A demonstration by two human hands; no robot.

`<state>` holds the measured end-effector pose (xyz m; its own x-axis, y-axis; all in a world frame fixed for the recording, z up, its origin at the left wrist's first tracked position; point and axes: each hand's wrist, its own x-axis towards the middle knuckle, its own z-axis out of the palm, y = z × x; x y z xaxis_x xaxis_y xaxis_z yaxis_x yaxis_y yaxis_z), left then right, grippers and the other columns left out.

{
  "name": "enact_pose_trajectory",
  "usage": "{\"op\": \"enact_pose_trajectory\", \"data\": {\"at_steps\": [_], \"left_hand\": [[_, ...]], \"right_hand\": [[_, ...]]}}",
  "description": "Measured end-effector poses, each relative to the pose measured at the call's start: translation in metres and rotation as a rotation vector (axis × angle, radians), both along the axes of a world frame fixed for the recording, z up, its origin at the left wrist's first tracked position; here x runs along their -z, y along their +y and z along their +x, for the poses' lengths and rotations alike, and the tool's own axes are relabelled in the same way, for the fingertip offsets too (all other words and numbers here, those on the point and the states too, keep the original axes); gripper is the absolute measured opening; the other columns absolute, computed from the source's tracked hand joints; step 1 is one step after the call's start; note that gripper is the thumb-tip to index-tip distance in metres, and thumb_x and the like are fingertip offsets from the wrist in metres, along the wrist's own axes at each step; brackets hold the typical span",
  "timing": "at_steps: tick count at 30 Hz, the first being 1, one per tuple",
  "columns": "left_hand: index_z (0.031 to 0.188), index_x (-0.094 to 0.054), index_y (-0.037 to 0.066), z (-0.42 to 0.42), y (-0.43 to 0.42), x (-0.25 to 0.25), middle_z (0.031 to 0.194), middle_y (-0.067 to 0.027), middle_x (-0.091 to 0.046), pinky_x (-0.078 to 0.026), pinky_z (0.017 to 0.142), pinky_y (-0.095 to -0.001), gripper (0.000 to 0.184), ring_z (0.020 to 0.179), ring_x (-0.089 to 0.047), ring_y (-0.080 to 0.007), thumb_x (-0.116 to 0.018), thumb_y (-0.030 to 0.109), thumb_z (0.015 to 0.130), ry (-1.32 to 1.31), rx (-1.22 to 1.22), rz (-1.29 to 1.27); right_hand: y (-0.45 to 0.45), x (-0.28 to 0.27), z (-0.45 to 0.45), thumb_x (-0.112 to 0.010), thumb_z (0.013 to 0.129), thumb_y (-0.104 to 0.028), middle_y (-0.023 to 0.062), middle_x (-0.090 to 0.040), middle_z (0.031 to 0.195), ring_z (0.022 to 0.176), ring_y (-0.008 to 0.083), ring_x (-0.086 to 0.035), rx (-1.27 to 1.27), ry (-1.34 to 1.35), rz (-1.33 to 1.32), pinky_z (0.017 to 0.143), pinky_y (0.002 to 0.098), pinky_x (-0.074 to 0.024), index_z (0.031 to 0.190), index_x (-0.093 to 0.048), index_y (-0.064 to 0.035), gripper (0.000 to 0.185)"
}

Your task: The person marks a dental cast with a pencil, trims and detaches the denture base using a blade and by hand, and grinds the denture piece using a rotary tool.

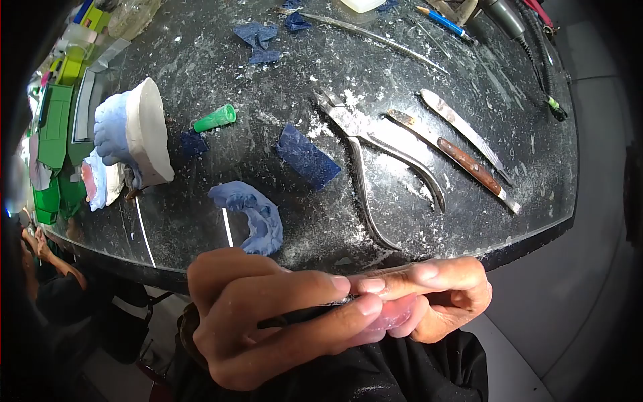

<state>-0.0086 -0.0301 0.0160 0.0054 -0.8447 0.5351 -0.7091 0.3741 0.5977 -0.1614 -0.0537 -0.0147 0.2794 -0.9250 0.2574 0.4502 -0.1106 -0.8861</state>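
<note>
Powder point(351, 99) speckles the dark counter point(542, 161). Pliers point(353, 123) lie near centre, a green cylinder point(216, 118) upper left, a pencil point(443, 23) upper right.

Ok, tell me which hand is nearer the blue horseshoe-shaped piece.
Left. The left hand is just on the wearer's side of the blue horseshoe-shaped piece; the right hand is farther off, well to its right.

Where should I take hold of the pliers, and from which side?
I'd grip the handles just behind the pivot, coming from the near side: the pliers lie flat with jaws pointing away, and the handles, spread wide at their ends, run closest together there.
</note>
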Motion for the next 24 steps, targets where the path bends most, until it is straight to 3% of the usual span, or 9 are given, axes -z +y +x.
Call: {"op": "enact_pose_trajectory", "data": {"at_steps": [9, 18, 24], "left_hand": [[0.088, -0.063, 0.025, 0.006, 0.002, -0.014, 0.089, 0.0045, -0.051, -0.03, 0.053, -0.0213, 0.041, 0.071, -0.04, -0.0128, -0.085, 0.03, 0.054, -0.046, 0.077, 0.141], [0.086, -0.061, 0.026, 0.004, 0.005, -0.005, 0.081, 0.0064, -0.051, -0.029, 0.052, -0.0198, 0.041, 0.068, -0.04, -0.0113, -0.086, 0.026, 0.054, -0.064, 0.058, 0.052], [0.085, -0.072, 0.018, 0.006, 0.004, 0.002, 0.083, 0.0083, -0.063, -0.035, 0.06, -0.0211, 0.037, 0.073, -0.048, -0.0095, -0.085, 0.018, 0.05, 0.063, 0.056, 0.062]], "right_hand": [[-0.002, 0.002, 0.0, -0.063, 0.071, 0.018, 0.0257, -0.064, 0.098, 0.079, 0.0256, -0.068, -0.001, 0.116, -0.036, 0.063, 0.0266, -0.0583, 0.098, -0.061, 0.0109, 0.029], [-0.003, 0.0, 0.0, -0.066, 0.067, 0.016, 0.0244, -0.065, 0.093, 0.078, 0.0268, -0.068, 0.037, 0.2, -0.053, 0.063, 0.0253, -0.058, 0.098, -0.064, 0.0081, 0.033], [0.004, -0.001, 0.004, -0.066, 0.074, 0.01, 0.0261, -0.065, 0.09, 0.082, 0.0295, -0.068, 0.113, 0.077, 0.002, 0.066, 0.0304, -0.0583, 0.105, -0.057, 0.0105, 0.033]]}}
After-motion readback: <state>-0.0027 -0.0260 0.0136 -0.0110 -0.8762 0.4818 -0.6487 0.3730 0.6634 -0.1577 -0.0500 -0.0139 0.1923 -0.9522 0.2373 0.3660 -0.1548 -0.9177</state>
